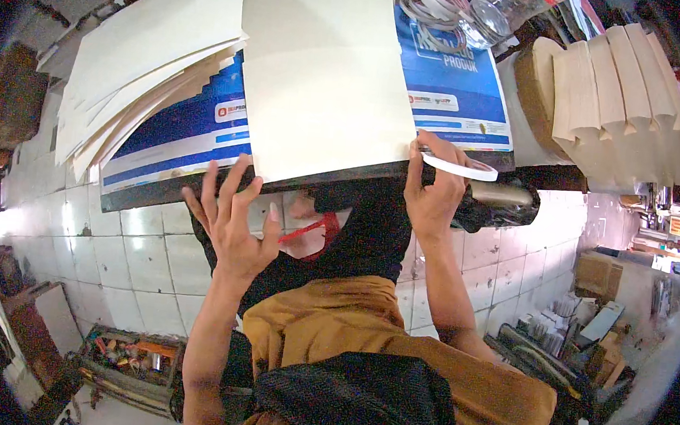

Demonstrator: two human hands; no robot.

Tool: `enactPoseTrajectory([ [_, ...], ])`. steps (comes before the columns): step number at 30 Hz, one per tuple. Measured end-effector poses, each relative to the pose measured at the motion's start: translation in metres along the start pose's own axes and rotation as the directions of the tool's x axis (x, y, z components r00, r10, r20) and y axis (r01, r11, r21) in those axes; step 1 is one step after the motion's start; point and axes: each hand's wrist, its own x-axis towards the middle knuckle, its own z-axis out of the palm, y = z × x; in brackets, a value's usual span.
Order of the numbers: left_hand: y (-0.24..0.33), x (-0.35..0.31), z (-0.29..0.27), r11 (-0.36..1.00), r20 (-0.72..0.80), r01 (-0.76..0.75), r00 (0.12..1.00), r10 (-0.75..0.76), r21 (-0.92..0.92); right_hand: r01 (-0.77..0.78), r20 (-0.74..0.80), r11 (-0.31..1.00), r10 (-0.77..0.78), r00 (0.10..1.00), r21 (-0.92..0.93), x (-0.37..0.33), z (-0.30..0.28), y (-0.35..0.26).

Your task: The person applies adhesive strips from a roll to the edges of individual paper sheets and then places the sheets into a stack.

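Observation:
A large cream paper sheet lies in front of me on a table, its near edge close to the table's front edge. My left hand is at the sheet's near left corner, fingers spread, with the fingertips by the table edge. At the near right corner, my right hand is closed around a narrow roll of white tape. Its index finger and thumb come together at the sheet's corner. Whether they also pinch a loose strip of tape is too small to make out.
Fanned cream sheets overhang the table at left. A blue printed covering shows under the paper. Several tape rolls and clear plastic lie at the back. Folded paper bags stand at right. A crate holds tools below left.

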Motion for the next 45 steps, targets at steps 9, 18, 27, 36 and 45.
enactPoseTrajectory([
  [9,0.076,0.057,0.018,0.998,0.214,-0.05,0.975,0.059,-0.044,-0.03,0.092,0.967,0.007,0.996,0.255,-0.014,-0.002,-0.074],
  [18,0.069,0.057,0.036,0.994,0.241,-0.101,0.967,0.089,0.038,-0.31,0.085,0.829,0.306,0.948,0.466,-0.029,-0.014,-0.037],
  [27,0.073,0.06,0.033,0.998,0.323,-0.045,0.946,0.031,0.036,0.001,-0.036,0.945,0.012,0.999,0.327,-0.028,-0.015,-0.045],
  [36,0.075,0.046,0.018,0.994,0.402,-0.108,0.911,0.092,0.017,0.082,-0.367,0.909,0.082,0.926,0.409,-0.029,-0.067,-0.043],
  [45,0.032,0.08,-0.122,0.975,-0.782,0.203,0.593,-0.192,-0.086,-0.016,-0.324,0.857,0.212,0.922,0.515,-0.045,-0.066,-0.03],
])
